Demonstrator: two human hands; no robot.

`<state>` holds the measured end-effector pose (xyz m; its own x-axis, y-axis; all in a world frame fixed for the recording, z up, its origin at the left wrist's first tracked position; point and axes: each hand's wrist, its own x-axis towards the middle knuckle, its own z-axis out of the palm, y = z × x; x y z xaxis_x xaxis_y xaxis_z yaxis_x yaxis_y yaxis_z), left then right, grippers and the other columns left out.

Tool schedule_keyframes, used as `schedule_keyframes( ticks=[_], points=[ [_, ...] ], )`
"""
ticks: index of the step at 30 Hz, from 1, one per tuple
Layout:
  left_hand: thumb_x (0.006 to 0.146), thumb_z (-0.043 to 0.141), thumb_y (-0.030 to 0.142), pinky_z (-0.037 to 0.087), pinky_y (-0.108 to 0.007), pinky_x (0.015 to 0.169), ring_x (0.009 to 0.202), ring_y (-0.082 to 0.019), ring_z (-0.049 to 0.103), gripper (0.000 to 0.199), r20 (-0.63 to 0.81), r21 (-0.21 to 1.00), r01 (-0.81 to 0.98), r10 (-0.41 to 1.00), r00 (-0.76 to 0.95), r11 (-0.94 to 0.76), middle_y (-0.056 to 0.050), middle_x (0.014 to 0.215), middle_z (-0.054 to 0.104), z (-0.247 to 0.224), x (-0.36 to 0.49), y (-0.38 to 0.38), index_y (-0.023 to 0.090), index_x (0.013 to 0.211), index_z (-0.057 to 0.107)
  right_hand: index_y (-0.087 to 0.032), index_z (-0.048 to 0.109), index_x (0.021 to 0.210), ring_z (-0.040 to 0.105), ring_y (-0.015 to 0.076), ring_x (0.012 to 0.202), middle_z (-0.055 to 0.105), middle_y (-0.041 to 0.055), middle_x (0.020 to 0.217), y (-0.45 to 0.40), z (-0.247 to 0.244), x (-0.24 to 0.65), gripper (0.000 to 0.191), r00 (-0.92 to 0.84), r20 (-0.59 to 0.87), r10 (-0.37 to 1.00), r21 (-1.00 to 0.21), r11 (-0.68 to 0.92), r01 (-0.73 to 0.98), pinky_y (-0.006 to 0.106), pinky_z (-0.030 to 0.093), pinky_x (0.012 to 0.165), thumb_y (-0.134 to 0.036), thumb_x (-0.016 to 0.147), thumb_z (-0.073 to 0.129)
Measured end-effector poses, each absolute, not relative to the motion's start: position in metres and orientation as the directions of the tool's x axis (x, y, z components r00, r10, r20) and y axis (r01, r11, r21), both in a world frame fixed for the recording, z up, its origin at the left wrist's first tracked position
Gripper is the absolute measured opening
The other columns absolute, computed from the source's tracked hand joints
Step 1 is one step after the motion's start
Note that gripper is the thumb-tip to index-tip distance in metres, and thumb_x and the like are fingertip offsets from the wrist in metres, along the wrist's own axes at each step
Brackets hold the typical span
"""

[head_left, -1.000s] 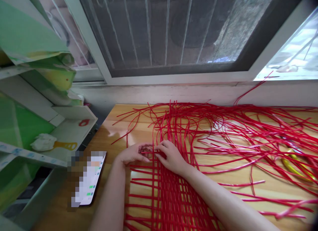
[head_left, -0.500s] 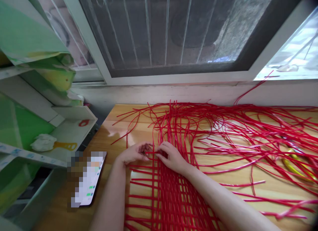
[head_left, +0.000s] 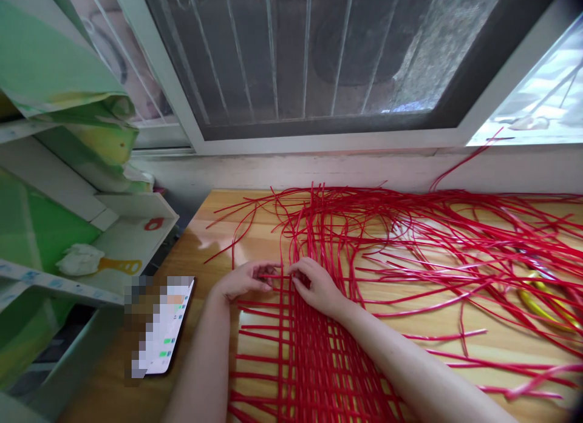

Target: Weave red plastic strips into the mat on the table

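Note:
A lattice of woven red strips (head_left: 314,350) lies on the wooden table, with strip ends sticking out on its left side. At its upper left edge, my left hand (head_left: 250,278) pinches a red strip (head_left: 276,277) that runs crosswise between both hands. Bent over the weave, my right hand (head_left: 314,283) has thumb and fingers closed at the same strip, near the upright strands. The exact contact of the right fingertips is partly hidden behind the hand.
Loose red strips (head_left: 455,229) are heaped across the back and right. Yellow-handled pliers (head_left: 542,301) lie partly under them. A phone (head_left: 166,332) rests left of my left arm. White shelving (head_left: 136,241) stands at the far left, below a window (head_left: 310,65).
The crosswise strip's end shows further left, over the fingers of my left hand. My right hand has shifted very slightly; the weave lies as before.

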<state>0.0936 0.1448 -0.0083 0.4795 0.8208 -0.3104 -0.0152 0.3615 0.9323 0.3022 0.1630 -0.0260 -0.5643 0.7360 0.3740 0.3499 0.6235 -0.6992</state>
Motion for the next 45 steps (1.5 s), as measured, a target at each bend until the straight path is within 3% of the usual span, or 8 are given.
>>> schedule_keyframes(
  ticks=[7,22,27,32,37,40,43,45],
  points=[
    [0.057,0.067,0.008,0.037,-0.031,0.084,0.098,-0.017,0.049,0.058,-0.301,0.933,-0.028,0.819,0.489,0.36,-0.006,0.105,0.056,-0.011,0.093,0.145,0.022,0.112,0.054,-0.02,0.05,0.078,0.046,0.0137,0.068,0.05,0.0015,0.074,0.165,-0.03,0.304,0.015,-0.477,0.383,0.791,-0.738,0.573,0.357,0.026,0.039,0.061,-0.009,0.072,0.043],
    [0.057,0.065,0.005,0.037,-0.03,0.083,0.106,-0.019,0.045,0.058,-0.317,0.919,-0.053,0.813,0.489,0.39,-0.007,0.11,0.057,-0.011,0.092,0.145,0.022,0.111,0.055,-0.019,0.053,0.077,0.047,0.0134,0.069,0.051,0.0014,0.075,0.165,-0.031,0.305,0.013,-0.474,0.351,0.808,-0.8,0.521,0.296,0.025,0.038,0.062,-0.012,0.073,0.043],
    [0.058,0.065,0.006,0.038,-0.029,0.08,0.104,-0.019,0.046,0.057,-0.306,0.917,-0.075,0.812,0.497,0.392,-0.007,0.111,0.055,-0.012,0.092,0.143,0.022,0.111,0.054,-0.02,0.054,0.079,0.048,0.0122,0.066,0.052,-0.0007,0.07,0.179,-0.015,0.314,0.011,-0.266,0.274,0.924,-0.944,0.312,0.112,0.025,0.039,0.061,-0.019,0.075,0.044],
    [0.057,0.067,0.008,0.039,-0.028,0.077,0.092,-0.017,0.051,0.055,-0.298,0.932,-0.038,0.819,0.49,0.361,-0.007,0.105,0.057,-0.014,0.091,0.144,0.021,0.11,0.055,-0.02,0.054,0.078,0.044,0.0103,0.057,0.048,-0.0023,0.063,0.197,0.018,0.347,0.011,-0.06,0.187,0.981,-0.982,0.188,0.022,0.023,0.037,0.055,-0.023,0.072,0.046],
    [0.058,0.068,0.011,0.038,-0.028,0.076,0.083,-0.013,0.051,0.055,-0.292,0.946,0.022,0.824,0.486,0.323,-0.006,0.101,0.057,-0.013,0.09,0.145,0.02,0.11,0.054,-0.02,0.057,0.086,0.048,0.0115,0.057,0.052,-0.001,0.064,0.182,0.02,0.392,0.018,-0.197,0.094,0.976,-0.963,0.14,0.232,0.025,0.039,0.054,-0.03,0.073,0.049],
    [0.058,0.068,0.012,0.038,-0.028,0.076,0.08,-0.012,0.051,0.054,-0.299,0.947,0.042,0.827,0.476,0.319,-0.006,0.101,0.057,-0.01,0.092,0.144,0.019,0.11,0.054,-0.019,0.056,0.09,0.053,0.0143,0.062,0.057,0.0016,0.068,0.166,0.0,0.42,0.022,-0.149,0.118,0.982,-0.907,0.167,0.387,0.028,0.044,0.058,-0.033,0.076,0.046],
    [0.058,0.069,0.012,0.038,-0.029,0.078,0.085,-0.014,0.051,0.055,-0.31,0.943,0.045,0.822,0.477,0.33,-0.006,0.102,0.056,-0.008,0.093,0.144,0.02,0.111,0.054,-0.021,0.055,0.096,0.057,0.0175,0.071,0.061,0.0048,0.081,0.153,-0.023,0.442,0.024,-0.059,0.18,0.982,-0.768,0.178,0.615,0.033,0.046,0.065,-0.031,0.077,0.045],
    [0.057,0.069,0.011,0.038,-0.03,0.08,0.091,-0.016,0.051,0.056,-0.324,0.938,0.046,0.819,0.473,0.345,-0.006,0.103,0.056,-0.007,0.093,0.143,0.02,0.11,0.054,-0.022,0.057,0.096,0.056,0.0198,0.082,0.061,0.0061,0.09,0.148,-0.035,0.45,0.023,-0.094,0.292,0.952,-0.631,0.265,0.729,0.036,0.045,0.073,-0.029,0.077,0.045]
  ],
)
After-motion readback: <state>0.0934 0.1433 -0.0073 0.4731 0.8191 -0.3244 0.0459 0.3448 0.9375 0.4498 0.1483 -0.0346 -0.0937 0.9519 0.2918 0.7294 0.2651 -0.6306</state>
